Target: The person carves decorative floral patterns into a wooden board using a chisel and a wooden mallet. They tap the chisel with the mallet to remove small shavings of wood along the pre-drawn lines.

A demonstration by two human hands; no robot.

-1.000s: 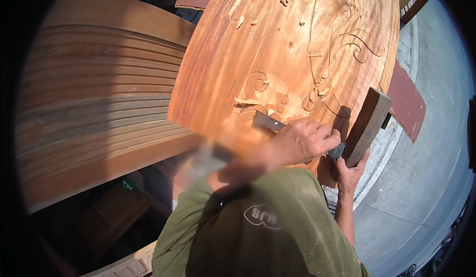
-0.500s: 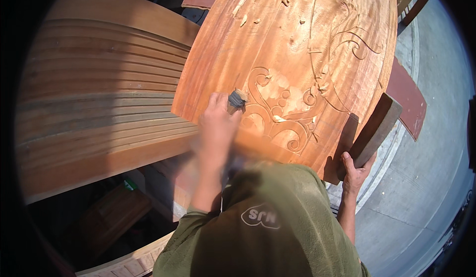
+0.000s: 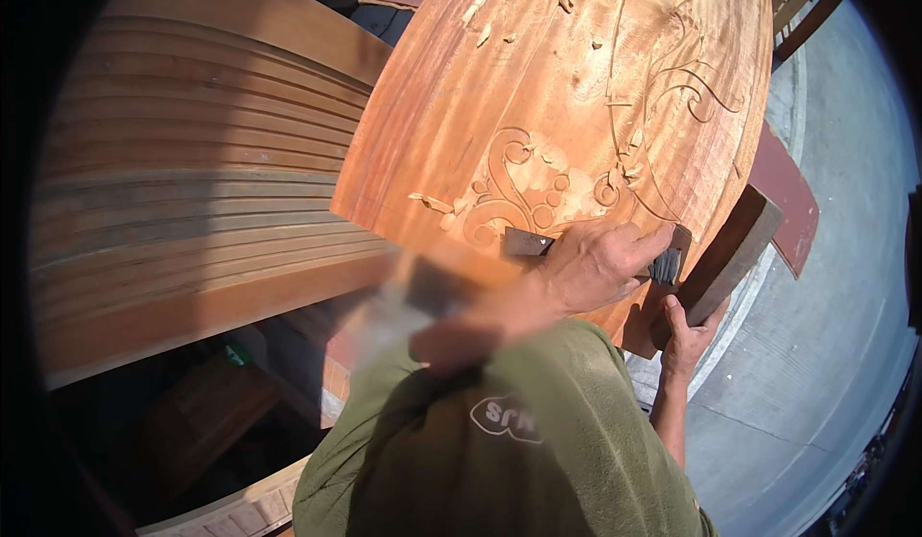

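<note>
My left hand (image 3: 595,268) grips a flat-bladed chisel (image 3: 528,244) with dark wrapping at its handle end. The blade points left over the lower carved scrollwork (image 3: 523,186) on a reddish wooden panel (image 3: 403,134). At the panel's lower right, my right hand (image 3: 690,330) holds an upright dark wooden block (image 3: 725,249) close to the chisel's handle end; whether they touch is unclear. Pale shavings (image 3: 432,203) lie beside the carving, and thin outline cuts (image 3: 691,90) curve across the upper right of the panel.
A broad grooved wooden board (image 3: 182,182) lies to the left. Dull red sheets (image 3: 789,201) show beside and behind the panel. Grey concrete floor (image 3: 826,364) is on the right. A shadowed wooden piece (image 3: 202,412) sits low at the left.
Since half a second ago, my left hand has swung rightward with the chisel from the panel's left side toward the block, as it was one second ago. My right hand has stayed nearly still.
</note>
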